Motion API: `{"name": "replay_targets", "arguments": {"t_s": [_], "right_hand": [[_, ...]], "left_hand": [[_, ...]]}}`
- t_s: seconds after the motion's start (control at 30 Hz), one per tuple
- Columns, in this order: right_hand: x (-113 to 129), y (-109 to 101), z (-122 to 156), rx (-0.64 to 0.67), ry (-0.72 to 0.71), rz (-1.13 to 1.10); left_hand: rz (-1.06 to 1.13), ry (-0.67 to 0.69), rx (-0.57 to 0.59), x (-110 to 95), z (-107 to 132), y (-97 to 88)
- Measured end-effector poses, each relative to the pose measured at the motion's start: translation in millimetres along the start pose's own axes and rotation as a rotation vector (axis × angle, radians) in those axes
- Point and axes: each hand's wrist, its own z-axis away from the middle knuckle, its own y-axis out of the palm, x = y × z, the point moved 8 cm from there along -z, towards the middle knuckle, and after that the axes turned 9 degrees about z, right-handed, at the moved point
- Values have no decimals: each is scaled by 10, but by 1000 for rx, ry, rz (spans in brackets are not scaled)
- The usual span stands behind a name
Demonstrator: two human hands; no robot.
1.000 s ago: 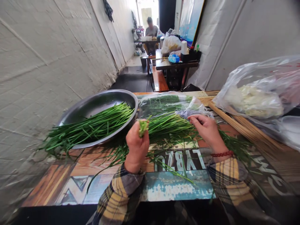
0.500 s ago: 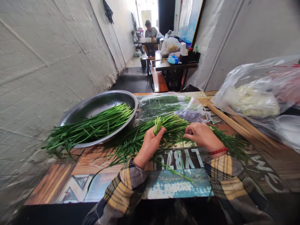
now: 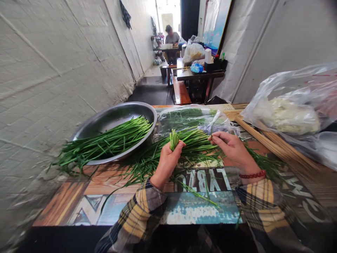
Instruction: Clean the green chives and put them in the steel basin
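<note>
Closed into a fist, my left hand [image 3: 167,161] grips a small bundle of green chive stalks [image 3: 174,138] upright, its cut ends poking out above my thumb, over the printed wooden table [image 3: 200,209]. Beside it, my right hand [image 3: 233,149], with a red bead bracelet [image 3: 254,174] at the wrist, pinches a single thin chive stalk [image 3: 211,131] between thumb and forefinger, the other fingers curled. Both hands rest against the loose heap of green chives [image 3: 195,142] lying on the table. Left of that, a round steel basin [image 3: 116,114] holds more long chives [image 3: 110,140]. Behind the heap lies a clear plastic bag of chives [image 3: 184,117], with pale bamboo skewers [image 3: 263,138] to its right. Far down the room a person [image 3: 172,35] sits at another table.
</note>
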Motion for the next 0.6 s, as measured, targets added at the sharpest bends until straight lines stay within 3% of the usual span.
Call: {"name": "replay_targets", "arguments": {"t_s": [0.43,0.6], "right_hand": [[41,298,68,283,15,-54],[45,314,67,280,-3,6]], "left_hand": [[18,27,18,-29,29,13],[13,49,6,-35,23,-2]]}}
